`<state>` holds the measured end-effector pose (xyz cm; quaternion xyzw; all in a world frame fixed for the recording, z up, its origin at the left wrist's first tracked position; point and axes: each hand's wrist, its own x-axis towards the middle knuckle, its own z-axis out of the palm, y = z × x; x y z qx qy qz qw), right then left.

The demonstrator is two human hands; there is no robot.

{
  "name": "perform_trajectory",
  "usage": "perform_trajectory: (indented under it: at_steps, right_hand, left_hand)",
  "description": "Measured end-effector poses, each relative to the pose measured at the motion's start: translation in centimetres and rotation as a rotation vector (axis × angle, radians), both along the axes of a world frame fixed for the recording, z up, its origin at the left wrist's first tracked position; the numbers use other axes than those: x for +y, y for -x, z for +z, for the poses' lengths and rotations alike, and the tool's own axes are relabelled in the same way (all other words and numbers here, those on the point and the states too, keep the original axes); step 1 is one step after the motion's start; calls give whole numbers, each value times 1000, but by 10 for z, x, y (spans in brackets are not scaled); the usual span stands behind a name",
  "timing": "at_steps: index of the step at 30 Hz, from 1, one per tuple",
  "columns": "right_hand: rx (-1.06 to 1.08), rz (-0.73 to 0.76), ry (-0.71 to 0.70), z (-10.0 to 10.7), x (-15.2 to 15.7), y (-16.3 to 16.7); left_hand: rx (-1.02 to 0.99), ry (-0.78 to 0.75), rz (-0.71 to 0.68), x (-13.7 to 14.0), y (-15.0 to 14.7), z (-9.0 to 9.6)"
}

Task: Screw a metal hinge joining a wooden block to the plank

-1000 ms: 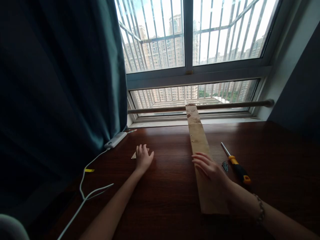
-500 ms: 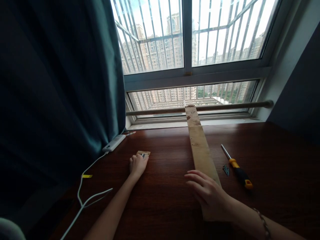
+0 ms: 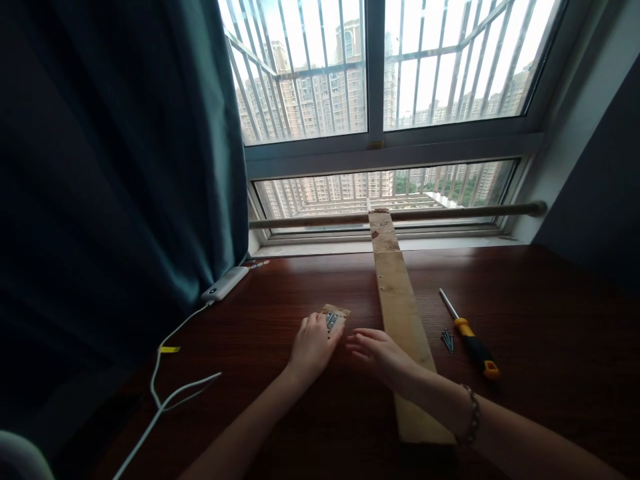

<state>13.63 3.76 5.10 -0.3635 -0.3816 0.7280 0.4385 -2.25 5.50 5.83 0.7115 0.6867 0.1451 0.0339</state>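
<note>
My left hand is closed around a small flat piece of wood. On that wood lies a silver metal fitting with holes, probably a hinge, partly covered by my fingers. Just to the right, my right hand reaches across the long wooden board. Its fingers are stretched out towards the left hand with nothing in them. The board lies lengthwise on the table, its far end near the window rail.
Right of the board lie several screws and a screwdriver with a yellow and black handle. At the left are a white power strip, a white cable and a yellow tag. A dark curtain hangs beside the window on the brown table.
My left hand has carried the small piece of wood right, close to the board. My right hand has moved left and slightly away from me, towards it.
</note>
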Motion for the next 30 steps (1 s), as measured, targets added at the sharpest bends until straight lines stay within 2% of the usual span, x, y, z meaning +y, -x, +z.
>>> perform_trajectory:
  at_steps: [2,4,7,10,12,14,16,18,20,22,27,30]
  right_hand:
    - [176,13,66,2,5,5]
    - [243,13,94,6,10,6]
    - [242,-30,138,10,16,2]
    - [226,-61,105,14,21,-6]
    - [197,-76,86,18,25,-12]
    - [162,-73,87,24,27,-20]
    - [143,-59,99,30,29,-27]
    - [151,-44,86,34,30,-32]
    - [158,-26,61,34,30,-35]
    - [150,-3,50,32,30,-35]
    - [102,39,39,25,30,-28]
    - [-6,37,-63,24,29,-25]
  left_hand:
    - [-54,-31,-42,-8,-11,6]
    - [-117,-80,-69,-13,-19,10]
    - [-211,-144,-107,-18,-28,16]
    - [-329,-160,-167,-21,-33,21]
    - [-479,-160,-200,-20,-34,21]
    - [-729,-139,-190,-17,-34,18]
    - [-1032,-55,-112,-13,-32,13]
    - [-1309,134,-27,-10,-30,8]
    - [-1525,367,-13,-9,-29,6]
    - [-1669,517,-32,-11,-29,6]
    - [-1745,508,-43,-14,-30,7]
    - [-1759,462,-30,-14,-30,5]
